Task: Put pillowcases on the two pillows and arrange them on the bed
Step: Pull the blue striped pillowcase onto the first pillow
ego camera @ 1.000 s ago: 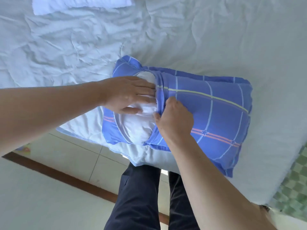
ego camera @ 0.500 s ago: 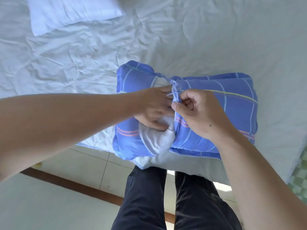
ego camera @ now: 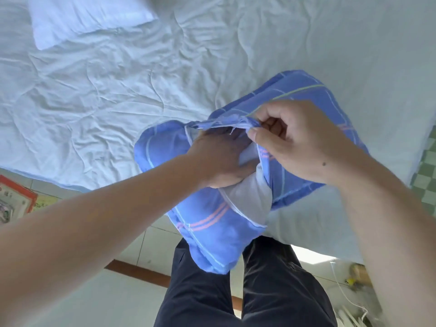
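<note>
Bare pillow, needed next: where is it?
Head view, top left: the bare pillow lies on the bed, far from the blue pillowcase and both hands.

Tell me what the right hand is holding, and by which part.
The right hand pinches the blue pillowcase by the edge of its opening flap.

Blue checked cloth pillowcase (ego camera: pixel 205 223): thin woven fabric, matt, with pale and pink stripes, frayed threads at the open hem. White cloth pillow (ego camera: pixel 247 199) inside it: smooth, matt cover. Pale blue-white cloth bed sheet (ego camera: pixel 118 90): soft, matt, heavily creased. Plain white cloth pillow (ego camera: pixel 89 17) at the far corner: smooth, matt. Light tiled floor (ego camera: pixel 151 246): hard, glossy, faintly reflective. Dark navy cloth trousers (ego camera: pixel 193 291): smooth, matt weave. Brown wooden strip (ego camera: pixel 139 272) on the floor: smooth finish.
</note>
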